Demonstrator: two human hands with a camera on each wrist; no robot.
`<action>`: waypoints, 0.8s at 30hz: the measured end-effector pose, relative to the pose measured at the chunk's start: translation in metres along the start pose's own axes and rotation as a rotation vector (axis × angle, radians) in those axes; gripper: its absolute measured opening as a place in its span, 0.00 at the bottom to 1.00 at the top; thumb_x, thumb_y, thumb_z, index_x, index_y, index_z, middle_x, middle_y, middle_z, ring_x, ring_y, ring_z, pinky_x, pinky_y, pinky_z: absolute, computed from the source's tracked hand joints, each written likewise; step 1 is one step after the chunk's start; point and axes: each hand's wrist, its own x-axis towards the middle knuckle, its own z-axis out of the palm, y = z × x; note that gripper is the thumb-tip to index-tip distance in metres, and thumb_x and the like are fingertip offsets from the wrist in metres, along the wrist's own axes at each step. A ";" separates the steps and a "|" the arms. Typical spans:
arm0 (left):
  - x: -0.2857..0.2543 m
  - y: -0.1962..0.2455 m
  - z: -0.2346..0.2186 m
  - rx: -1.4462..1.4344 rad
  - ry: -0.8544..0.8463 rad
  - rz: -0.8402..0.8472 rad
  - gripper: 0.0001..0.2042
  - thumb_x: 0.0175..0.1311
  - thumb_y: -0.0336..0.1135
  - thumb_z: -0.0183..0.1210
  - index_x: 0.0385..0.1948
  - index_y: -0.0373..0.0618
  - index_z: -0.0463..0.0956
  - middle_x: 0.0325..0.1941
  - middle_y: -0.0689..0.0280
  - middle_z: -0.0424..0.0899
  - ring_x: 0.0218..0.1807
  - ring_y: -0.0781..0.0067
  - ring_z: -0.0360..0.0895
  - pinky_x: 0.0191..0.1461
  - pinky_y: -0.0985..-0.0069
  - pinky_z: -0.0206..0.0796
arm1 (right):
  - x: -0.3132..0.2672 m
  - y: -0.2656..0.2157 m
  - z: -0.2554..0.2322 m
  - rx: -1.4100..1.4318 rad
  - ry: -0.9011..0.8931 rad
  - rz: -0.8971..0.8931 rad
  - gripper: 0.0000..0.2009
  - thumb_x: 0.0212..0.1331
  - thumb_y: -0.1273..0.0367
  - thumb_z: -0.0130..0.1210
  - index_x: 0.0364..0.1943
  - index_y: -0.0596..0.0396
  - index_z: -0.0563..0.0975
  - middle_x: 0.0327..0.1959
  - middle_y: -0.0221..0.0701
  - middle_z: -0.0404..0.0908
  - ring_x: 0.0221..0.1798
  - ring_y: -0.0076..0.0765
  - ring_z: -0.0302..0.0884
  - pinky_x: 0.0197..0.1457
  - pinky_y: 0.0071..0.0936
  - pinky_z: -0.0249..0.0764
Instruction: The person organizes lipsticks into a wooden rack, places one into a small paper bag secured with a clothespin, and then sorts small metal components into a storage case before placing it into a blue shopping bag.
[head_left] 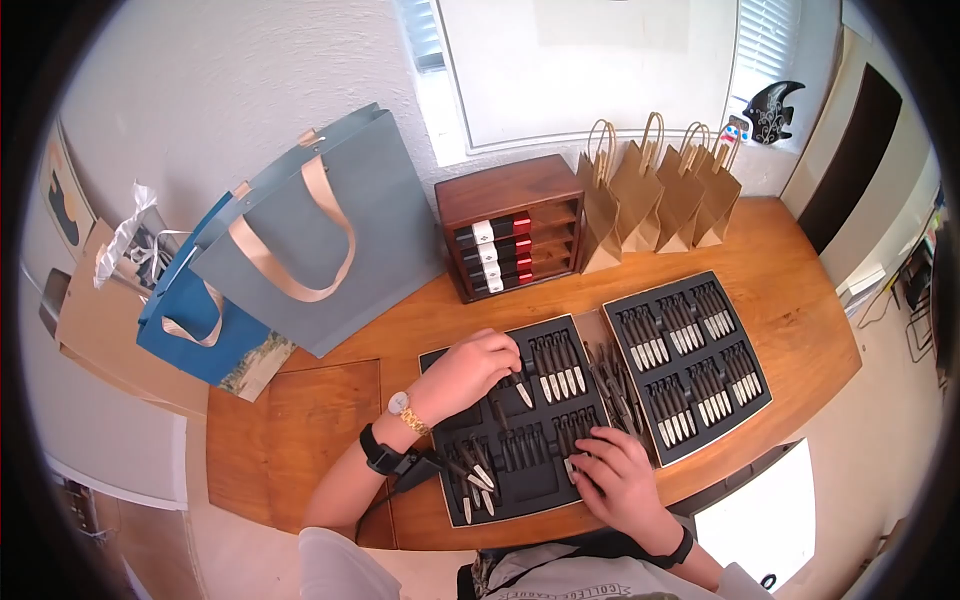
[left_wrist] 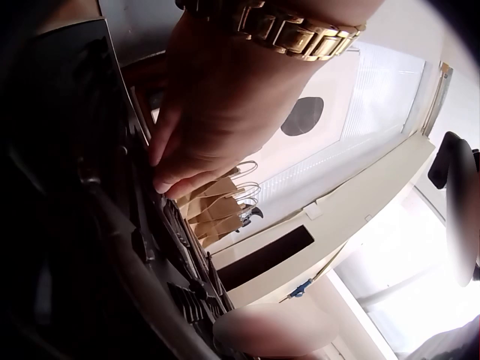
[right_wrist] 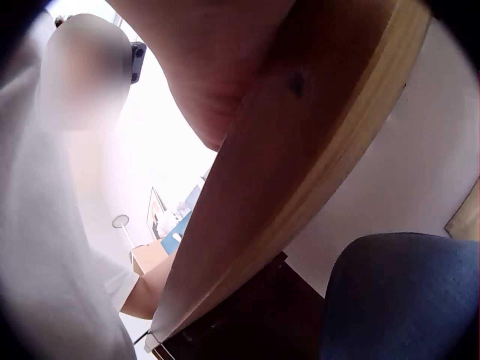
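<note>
My left hand point(head_left: 465, 375) reaches over the back-left part of a black foam tray point(head_left: 548, 488). Its fingers pinch the dark end of a slim stick point(head_left: 522, 392) with a white pointed tip. In the left wrist view, the fingers point(left_wrist: 169, 176) point down at the tray. My right hand point(head_left: 620, 485) lies over the tray's front-right compartment, fingers bent, fingertips beside a white tip point(head_left: 571, 466); I cannot tell if it grips it. Like sticks point(head_left: 560, 368) stand in a row at the back right. Others lie crossed point(head_left: 475, 470) at the front left.
A second black tray point(head_left: 690, 370) holds several filled compartments. Between the trays is a loose pile of dark sticks point(head_left: 618, 390). Behind stand a wooden cabinet point(head_left: 510, 195), brown paper bags point(head_left: 640, 195) and a large grey-blue bag point(head_left: 330, 230). The table edge point(left_wrist: 225, 300) curves close in front.
</note>
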 end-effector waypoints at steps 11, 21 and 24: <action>0.012 0.011 -0.006 0.336 -0.178 0.215 0.08 0.53 0.27 0.60 0.35 0.47 0.82 0.42 0.71 0.80 0.47 0.67 0.76 0.49 0.72 0.75 | -0.001 0.006 -0.004 0.092 -0.017 -0.046 0.12 0.48 0.75 0.65 0.40 0.55 0.82 0.48 0.32 0.80 0.58 0.43 0.75 0.56 0.40 0.74; 0.015 0.017 -0.007 0.329 -0.112 0.179 0.07 0.57 0.28 0.59 0.36 0.43 0.82 0.43 0.68 0.79 0.48 0.66 0.77 0.49 0.71 0.75 | -0.004 0.011 -0.004 0.164 0.005 -0.005 0.12 0.48 0.75 0.66 0.39 0.56 0.82 0.47 0.32 0.80 0.56 0.43 0.76 0.54 0.37 0.76; 0.013 0.016 -0.007 0.255 -0.125 0.109 0.06 0.58 0.28 0.61 0.37 0.41 0.80 0.45 0.66 0.79 0.49 0.63 0.77 0.50 0.70 0.75 | -0.003 0.012 -0.004 0.173 0.007 -0.007 0.12 0.48 0.76 0.66 0.39 0.56 0.82 0.47 0.33 0.80 0.56 0.43 0.76 0.53 0.36 0.76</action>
